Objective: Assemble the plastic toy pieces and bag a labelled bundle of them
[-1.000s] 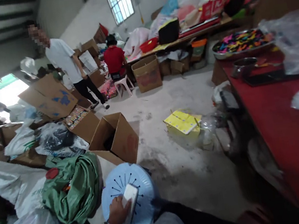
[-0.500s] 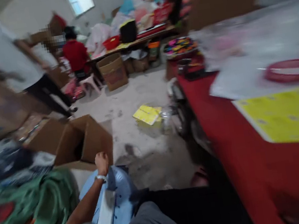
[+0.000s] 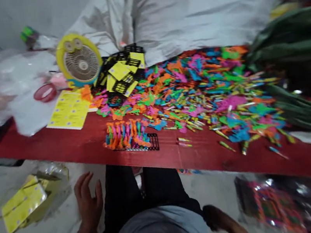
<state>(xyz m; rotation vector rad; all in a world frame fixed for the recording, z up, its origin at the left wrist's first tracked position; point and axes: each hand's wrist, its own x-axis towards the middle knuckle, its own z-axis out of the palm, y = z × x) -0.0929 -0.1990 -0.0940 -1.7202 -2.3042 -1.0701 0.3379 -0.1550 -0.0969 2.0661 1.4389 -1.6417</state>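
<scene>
My left hand (image 3: 88, 200) hangs beside my left thigh, below the table's front edge, fingers apart and nothing in it. My right hand (image 3: 214, 217) is low by my right hip, dark and blurred, its fingers not readable. Ahead on the red table (image 3: 167, 156), a row of colourful plastic pieces (image 3: 125, 134) lies on a black plastic grid tray (image 3: 153, 142). Behind and to the right spreads a large heap of bright plastic pieces (image 3: 196, 74), mixed with small yellow sticks. Black grid trays with yellow cards (image 3: 120, 72) are piled behind the row.
A yellow fan (image 3: 82, 61), a yellow printed sheet (image 3: 68, 110) and a pink round basket (image 3: 45, 93) stand or lie at the table's left. Yellow sheets (image 3: 24, 202) are on the floor at left. Green sacking (image 3: 304, 49) and plastic-wrapped goods (image 3: 287, 202) are at right.
My view has swung right, from the room and boxes to the red table in front. My left hand, earlier above a blue stool, is now beside my thigh. My right hand has come into view.
</scene>
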